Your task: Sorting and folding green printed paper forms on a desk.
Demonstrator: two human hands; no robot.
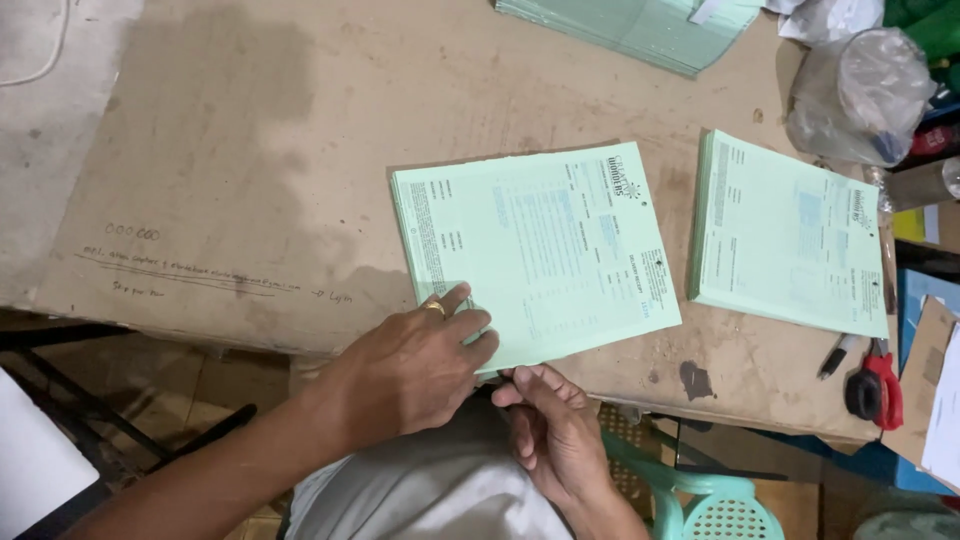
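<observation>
A stack of pale green printed forms (545,250) lies slightly askew on the brown board tabletop (260,170). My left hand (415,365), a ring on one finger, presses flat on the stack's near left corner. My right hand (550,420) sits at the table's front edge, its thumb and fingers pinching the near edge of the same stack from below. A second stack of green forms (790,235) rests apart to the right, untouched.
A third pile of green sheets (640,30) lies at the far edge. A crumpled clear plastic bag (860,90) sits far right. A black pen (833,355) and red-handled scissors (875,390) lie near the right front corner. A green plastic chair (720,500) stands below.
</observation>
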